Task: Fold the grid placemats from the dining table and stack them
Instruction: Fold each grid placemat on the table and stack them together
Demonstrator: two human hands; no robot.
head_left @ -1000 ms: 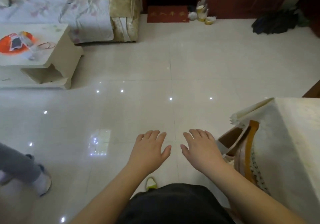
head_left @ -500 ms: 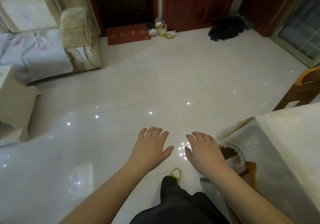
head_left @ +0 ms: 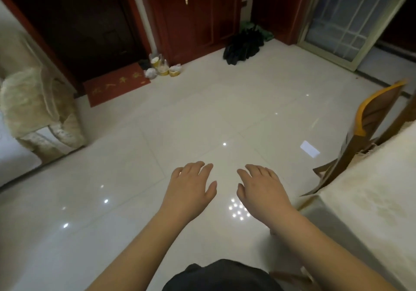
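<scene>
Counter [head_left: 369,200] under its cream tablecloth lies right of the right grip [head_left: 262,189]; both it and the left grip [head_left: 191,186] hover spread, palms down, empty, above the floor [head_left: 202,121].

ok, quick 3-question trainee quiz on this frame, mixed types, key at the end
1. True or false: the left hand holds a placemat.
2. The dining table lies on which side of the right hand? A) the person's left B) the person's right C) straight ahead
3. Fill in: the red doormat lies on the ___.

Key: 1 false, both hands are open and empty. 2 B. 3 floor.
</scene>
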